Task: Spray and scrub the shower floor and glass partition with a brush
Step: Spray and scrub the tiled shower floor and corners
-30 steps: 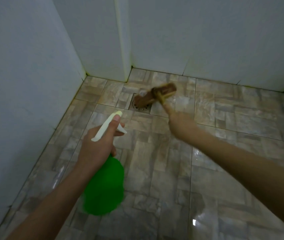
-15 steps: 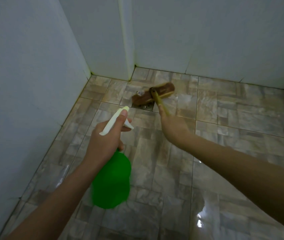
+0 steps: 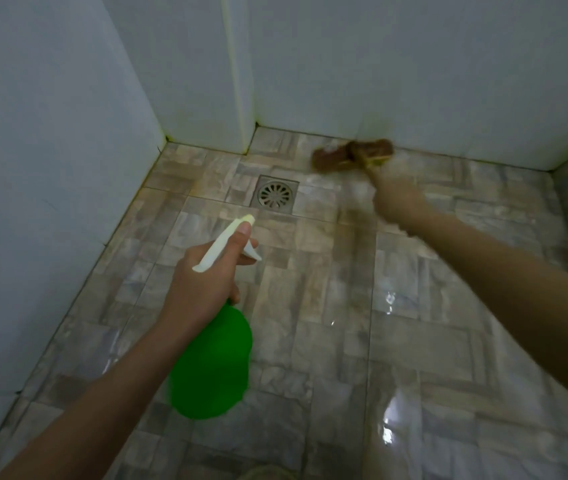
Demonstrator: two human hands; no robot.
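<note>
A green plastic spray bottle with white trigger head (image 3: 213, 368) was gripped round its neck by the left hand (image 3: 203, 282), while a blurred brown scrubbing brush (image 3: 352, 155) was clasped by the right hand (image 3: 397, 202) and pressed to the wet, tiled shower floor (image 3: 310, 306) just beyond it. Floor scrubbing was judged under way; the glass partition, unseen, was judged outstanding.

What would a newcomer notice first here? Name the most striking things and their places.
The bright green spray bottle stands out, low in the middle, gripped at its white trigger head by the left hand. Farther back, the right hand holds a blurred brown brush on the tiled floor by the far wall, right of the round drain.
</note>
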